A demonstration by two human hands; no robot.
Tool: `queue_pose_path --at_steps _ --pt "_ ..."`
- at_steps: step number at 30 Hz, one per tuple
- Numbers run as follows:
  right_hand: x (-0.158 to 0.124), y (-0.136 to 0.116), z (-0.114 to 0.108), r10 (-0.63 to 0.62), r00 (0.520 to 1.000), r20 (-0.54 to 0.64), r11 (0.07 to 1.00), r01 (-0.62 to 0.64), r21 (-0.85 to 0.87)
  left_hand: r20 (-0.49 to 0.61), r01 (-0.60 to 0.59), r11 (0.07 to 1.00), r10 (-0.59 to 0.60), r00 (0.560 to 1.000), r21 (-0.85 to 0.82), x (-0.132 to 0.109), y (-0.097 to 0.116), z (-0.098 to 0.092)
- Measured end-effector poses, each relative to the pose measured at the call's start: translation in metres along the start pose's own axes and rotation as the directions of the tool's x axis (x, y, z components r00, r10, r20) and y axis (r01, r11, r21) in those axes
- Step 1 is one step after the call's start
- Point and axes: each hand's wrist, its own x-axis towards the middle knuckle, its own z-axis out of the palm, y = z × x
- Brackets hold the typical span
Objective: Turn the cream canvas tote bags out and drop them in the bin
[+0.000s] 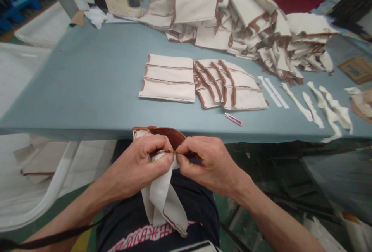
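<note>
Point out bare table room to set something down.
The widest bare patch on the blue table lies left of the cream panels; a narrow strip separates them from the front edge. Crowded: the back, under the cloth pile, and the right, with white strips.

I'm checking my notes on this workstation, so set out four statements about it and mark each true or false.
1. The left hand grips a cream cloth piece. True.
2. The right hand holds the pink tool. False: its fingertips pinch at the cloth piece's edge, and the pink tool lies on the blue table.
3. Pale strips lie to the right of the fanned pieces. True.
4. The large heap is on the floor. False: it sits at the table's far side.
</note>
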Motion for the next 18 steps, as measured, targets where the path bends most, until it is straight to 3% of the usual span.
queue_pose_path --at_steps 6,9,14,16,18 --pt "0.0 -0.004 0.003 -0.047 0.999 -0.006 0.988 0.045 -0.147 -0.152 -0.088 0.984 0.111 0.982 0.152 0.001 -0.003 0.008" --pt "0.001 0.001 0.007 -0.011 1.0 0.023 0.998 0.013 -0.069 -0.22 -0.07 0.976 0.116 0.969 0.207 0.001 -0.007 0.011" --pt "0.005 0.01 0.005 0.186 0.968 0.17 0.932 -0.228 0.281 -0.104 -0.023 0.983 0.043 0.994 0.183 -0.001 -0.009 0.002" --pt "0.009 0.01 0.002 0.225 0.943 0.247 0.893 -0.301 0.335 -0.038 -0.028 0.986 0.035 0.999 0.163 -0.004 -0.007 -0.005" --pt "0.014 0.008 0.0 0.204 0.932 0.298 0.903 -0.297 0.311 0.012 -0.042 0.989 0.041 0.999 0.144 -0.006 -0.006 -0.012"
